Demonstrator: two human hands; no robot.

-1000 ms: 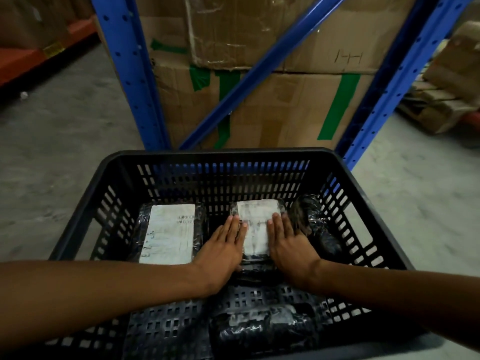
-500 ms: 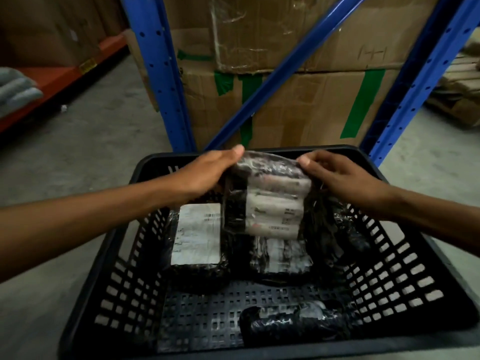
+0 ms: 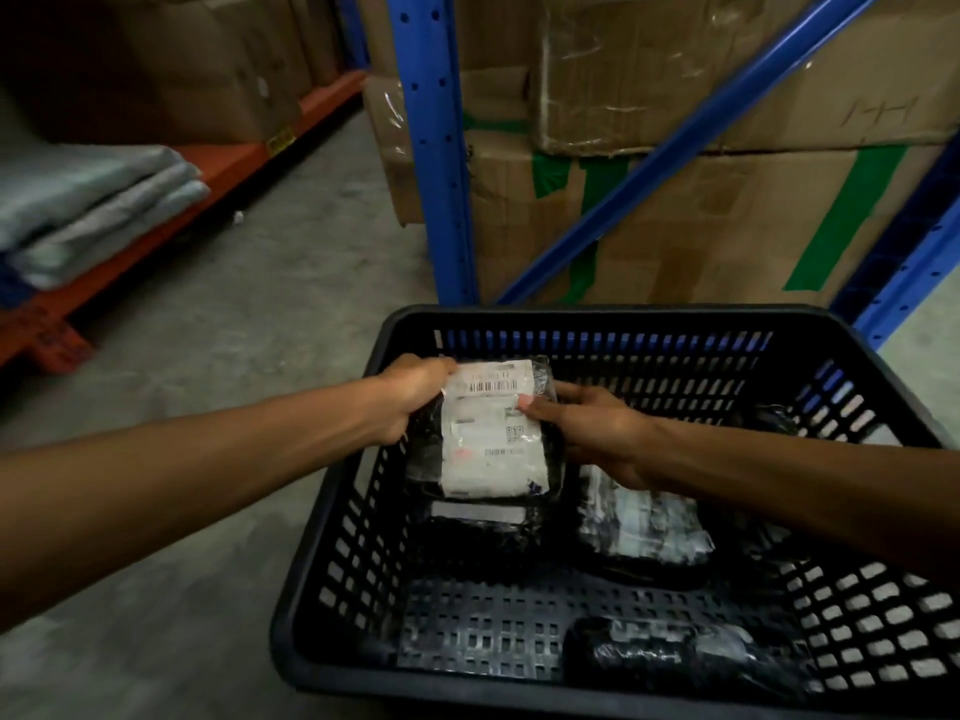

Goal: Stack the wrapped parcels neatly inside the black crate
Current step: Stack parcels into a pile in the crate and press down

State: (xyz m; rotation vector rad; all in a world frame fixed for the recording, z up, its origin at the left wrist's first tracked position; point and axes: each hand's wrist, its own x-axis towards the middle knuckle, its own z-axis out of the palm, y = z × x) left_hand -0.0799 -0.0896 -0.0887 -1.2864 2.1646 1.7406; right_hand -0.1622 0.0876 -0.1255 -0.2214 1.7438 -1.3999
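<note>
The black slatted crate (image 3: pixel 332 517) stands on the floor in front of me. Both hands hold a black-wrapped parcel with a white label (image 3: pixel 488 433) tilted up at the crate's back left. My left hand (image 3: pixel 410 394) grips its top left corner, my right hand (image 3: pixel 587 433) its right edge. Under it lies another labelled parcel (image 3: pixel 483 527). A wrapped parcel (image 3: pixel 644 522) lies to the right of it, partly under my right forearm. A dark rolled parcel (image 3: pixel 670 654) lies along the crate's near wall.
Blue rack uprights (image 3: pixel 431 148) and a diagonal brace stand just behind the crate, with taped cardboard boxes (image 3: pixel 701 210) stacked behind them. An orange shelf (image 3: pixel 171 210) at the left carries grey folded bags (image 3: pixel 93 200). Bare concrete floor lies left of the crate.
The parcel I held up over the middle now lies in the crate at the right. Both hands have moved to the left and lifted the labelled parcel there. The view shifted left.
</note>
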